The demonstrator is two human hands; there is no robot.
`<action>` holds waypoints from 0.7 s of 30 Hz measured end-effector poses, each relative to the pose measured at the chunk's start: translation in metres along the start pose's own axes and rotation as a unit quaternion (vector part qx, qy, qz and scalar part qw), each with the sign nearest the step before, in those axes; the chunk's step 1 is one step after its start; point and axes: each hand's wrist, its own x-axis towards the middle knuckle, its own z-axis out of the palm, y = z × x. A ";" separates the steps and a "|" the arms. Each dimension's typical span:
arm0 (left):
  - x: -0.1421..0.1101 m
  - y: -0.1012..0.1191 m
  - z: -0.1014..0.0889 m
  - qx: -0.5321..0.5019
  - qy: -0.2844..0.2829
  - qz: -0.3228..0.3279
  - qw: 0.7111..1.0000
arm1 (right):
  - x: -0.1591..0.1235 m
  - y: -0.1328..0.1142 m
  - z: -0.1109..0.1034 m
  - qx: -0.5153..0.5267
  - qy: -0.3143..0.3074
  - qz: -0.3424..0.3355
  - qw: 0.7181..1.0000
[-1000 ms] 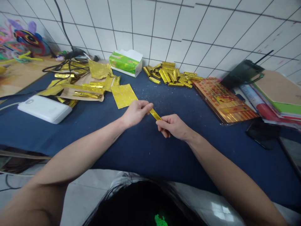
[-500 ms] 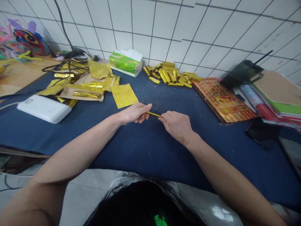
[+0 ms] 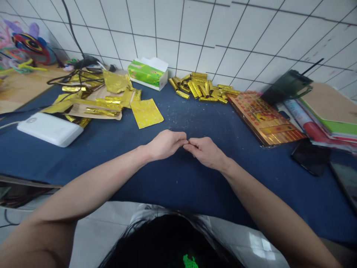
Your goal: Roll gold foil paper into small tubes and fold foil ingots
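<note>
Gold sheet (image 3: 147, 113) lies near left hand (image 3: 169, 144) and right hand (image 3: 205, 150), pinched narrow, contents hidden.

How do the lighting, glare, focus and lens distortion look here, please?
In the head view, light glares off the floor at lower right, and the gold rolls glint; in the head view, the left hand and right hand look slightly soft; in the head view, the grid on the wall slants and fans out, suggesting wide-angle distortion.

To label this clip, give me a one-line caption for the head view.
Left hand and right hand meet above blue cloth, before rolled gold tubes.
</note>
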 end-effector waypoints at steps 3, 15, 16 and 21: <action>0.000 -0.003 -0.001 -0.004 0.016 0.007 1.000 | -0.001 -0.001 -0.001 0.010 0.014 0.005 1.000; 0.004 -0.017 -0.017 -0.025 0.058 -0.042 0.997 | -0.002 0.005 -0.007 -0.142 0.080 -0.006 0.987; 0.005 -0.018 -0.016 -0.052 0.044 -0.057 0.996 | -0.002 0.007 -0.005 -0.179 0.094 -0.015 0.979; 0.010 -0.024 -0.013 -0.248 -0.044 -0.168 0.953 | -0.003 0.014 -0.001 -0.271 0.148 -0.046 0.950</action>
